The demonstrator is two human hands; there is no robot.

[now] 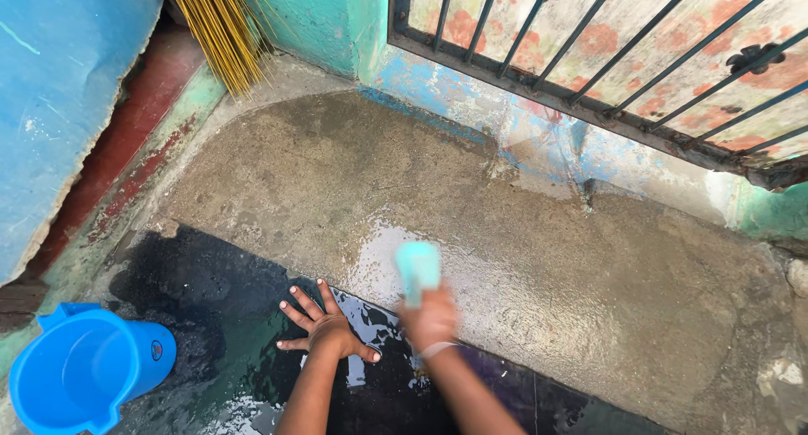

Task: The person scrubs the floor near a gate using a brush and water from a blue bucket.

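My left hand (324, 326) lies flat with fingers spread on a wet dark tiled slab (219, 317), holding nothing. My right hand (431, 317) is blurred with motion and grips a light blue scrub brush (417, 268), whose head is over the wet patch of the concrete floor (505, 233) just beyond the slab's edge. A thin band shows at my right wrist.
A blue plastic mug (80, 369) lies at the lower left on the wet slab. A yellow broom (220, 27) leans in the far corner by a blue wall (59, 90). A black metal grille (606, 82) runs along the far right above a painted ledge.
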